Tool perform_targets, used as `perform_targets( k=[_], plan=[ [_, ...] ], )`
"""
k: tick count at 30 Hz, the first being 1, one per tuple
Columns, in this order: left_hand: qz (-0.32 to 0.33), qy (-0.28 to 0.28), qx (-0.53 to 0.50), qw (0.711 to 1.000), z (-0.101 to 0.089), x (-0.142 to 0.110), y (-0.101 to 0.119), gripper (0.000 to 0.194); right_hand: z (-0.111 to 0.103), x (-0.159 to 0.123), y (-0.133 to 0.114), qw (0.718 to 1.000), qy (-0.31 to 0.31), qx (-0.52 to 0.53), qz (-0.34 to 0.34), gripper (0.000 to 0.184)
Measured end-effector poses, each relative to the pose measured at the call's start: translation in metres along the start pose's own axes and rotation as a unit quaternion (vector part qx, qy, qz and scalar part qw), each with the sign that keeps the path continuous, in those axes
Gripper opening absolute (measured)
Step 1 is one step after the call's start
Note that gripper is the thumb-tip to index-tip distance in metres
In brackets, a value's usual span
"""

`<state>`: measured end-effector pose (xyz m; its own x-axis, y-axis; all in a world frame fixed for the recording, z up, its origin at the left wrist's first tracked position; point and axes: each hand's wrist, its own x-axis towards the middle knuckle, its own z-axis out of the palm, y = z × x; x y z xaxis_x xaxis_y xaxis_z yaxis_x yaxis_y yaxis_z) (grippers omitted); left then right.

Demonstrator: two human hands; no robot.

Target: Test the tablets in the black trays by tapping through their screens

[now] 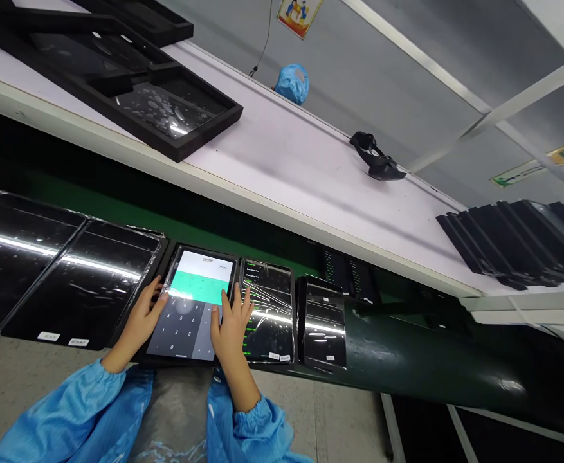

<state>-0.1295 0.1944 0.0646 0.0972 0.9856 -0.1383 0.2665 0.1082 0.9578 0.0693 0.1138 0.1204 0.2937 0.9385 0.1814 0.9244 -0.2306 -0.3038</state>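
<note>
A tablet [180, 321] lies in front of me, its lit screen showing a calculator keypad under a green and white band. At its left edge is my left hand [141, 315], fingers curled round the side and thumb over the front. My right hand [232, 325] rests over the tablet's right edge with its fingers spread, the fingertips near the screen. Just right of that hand, a film-covered tablet [269, 315] shows green text lines. To the left lie large dark film-covered panels [83, 283] with small white labels.
Another wrapped dark tablet [325, 328] sits farther right on the dark green bench [392, 354]. A white shelf [282, 161] above carries black frames [180, 109], a black strap-like item [375, 157] and a row of dark tablets [518, 238]. A blue cap [292, 83] shows behind it.
</note>
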Motion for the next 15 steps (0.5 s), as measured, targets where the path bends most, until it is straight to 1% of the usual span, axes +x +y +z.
perform_targets(
  k=[2,4,9,13,15],
  plan=[
    [-0.027,0.006,-0.058,0.998,-0.003,0.0,0.0,0.068,0.0,0.003,-0.004,1.0,-0.013,-0.013,-0.004,0.042],
    [-0.035,-0.004,-0.088,0.996,-0.005,0.0,-0.001,0.067,-0.001,0.005,-0.007,1.0,-0.016,-0.016,-0.012,0.041],
    [-0.032,-0.028,-0.097,0.994,-0.006,-0.002,-0.003,0.065,-0.005,0.008,-0.014,0.998,-0.037,-0.007,-0.045,0.04],
    [-0.03,-0.03,-0.106,0.993,-0.006,-0.003,-0.003,0.063,-0.007,0.008,-0.012,1.0,-0.012,-0.023,-0.012,0.039],
    [-0.029,-0.032,-0.111,0.993,-0.006,-0.003,-0.004,0.062,-0.007,0.008,-0.009,1.0,-0.009,-0.029,0.001,0.04]
  ],
)
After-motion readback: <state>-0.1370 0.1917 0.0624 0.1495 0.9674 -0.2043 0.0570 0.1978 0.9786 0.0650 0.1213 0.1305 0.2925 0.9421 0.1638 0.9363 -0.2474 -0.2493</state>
